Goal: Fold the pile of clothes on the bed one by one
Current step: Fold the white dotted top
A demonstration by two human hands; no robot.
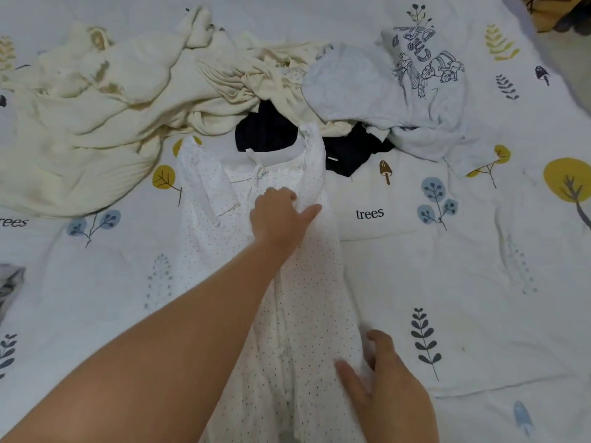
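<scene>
Head view shows our left hand (277, 215) resting on the dotted gown (307, 282), its fingers bent onto the cloth, thumb out toward the folded right sleeve. Our right hand (380, 375) lies spread on the gown's right edge, near the bed's (479, 266) near edge. The gown lies flat at mid-bed. Behind it, toward the far edge, we see the pile (198, 87).

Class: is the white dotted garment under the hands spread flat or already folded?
Partly folded: the white dotted garment lies in a narrow lengthwise strip, its sleeve turned inward.
</scene>
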